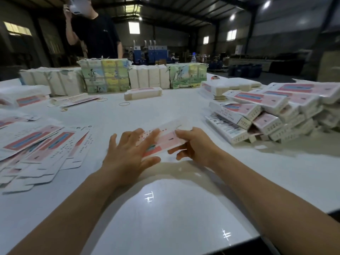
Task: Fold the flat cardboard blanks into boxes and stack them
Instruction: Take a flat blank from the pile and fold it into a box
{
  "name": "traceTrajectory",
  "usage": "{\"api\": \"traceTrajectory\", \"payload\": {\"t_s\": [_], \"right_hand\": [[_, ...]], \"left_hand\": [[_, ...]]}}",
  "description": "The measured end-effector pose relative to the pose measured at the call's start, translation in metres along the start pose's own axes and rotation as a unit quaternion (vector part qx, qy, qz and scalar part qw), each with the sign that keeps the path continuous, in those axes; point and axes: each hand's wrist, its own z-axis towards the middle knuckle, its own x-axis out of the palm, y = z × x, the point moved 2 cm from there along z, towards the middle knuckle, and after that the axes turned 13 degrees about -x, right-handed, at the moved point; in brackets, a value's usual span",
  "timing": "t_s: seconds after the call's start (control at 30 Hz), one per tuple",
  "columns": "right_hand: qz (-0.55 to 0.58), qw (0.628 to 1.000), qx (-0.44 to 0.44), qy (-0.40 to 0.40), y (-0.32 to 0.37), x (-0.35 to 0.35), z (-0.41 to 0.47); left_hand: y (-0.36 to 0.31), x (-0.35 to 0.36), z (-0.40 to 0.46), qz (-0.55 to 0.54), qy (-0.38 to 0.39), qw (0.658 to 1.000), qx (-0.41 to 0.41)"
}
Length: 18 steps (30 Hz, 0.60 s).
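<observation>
Hands gripping blank (pixel 161 138) mid-surface (pixel 165 115): left hand (pixel 128 153) fingers spread flat, pressing; right hand (pixel 193 144) fingers pinching its edge. Flat blanks (pixel 36 144) at 9 o'clock, boxes (pixel 276 115) stacking at 2.

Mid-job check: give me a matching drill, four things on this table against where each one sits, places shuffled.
Things:
1. flat blanks
2. folded boxes
3. rubber band
4. blank being folded

Places:
A. between both hands, near the table's middle
B. piled on the table's right side
C. fanned out on the left
D. lying alone on the table, beyond the hands

Pairs: 1-C, 2-B, 3-D, 4-A
</observation>
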Motion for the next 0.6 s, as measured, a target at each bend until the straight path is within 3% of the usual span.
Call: {"api": "traceTrajectory", "payload": {"t_s": [0.1,0.3,0.5,0.6], "right_hand": [[-0.041,0.996,-0.056,0.053,0.000,0.006,-0.004],[-0.005,0.990,-0.072,0.117,0.007,0.008,-0.004],[0.089,0.980,-0.022,0.174,0.010,0.003,-0.004],[0.073,0.977,-0.019,0.201,0.012,0.000,-0.004]], "left_hand": [[0.000,-0.002,0.001,-0.028,-0.030,0.999,-0.016],[-0.003,-0.023,-0.003,-0.079,-0.177,0.981,0.010],[-0.004,-0.037,-0.007,-0.074,-0.197,0.977,0.026],[-0.004,-0.041,-0.008,-0.065,-0.202,0.976,0.037]]}}
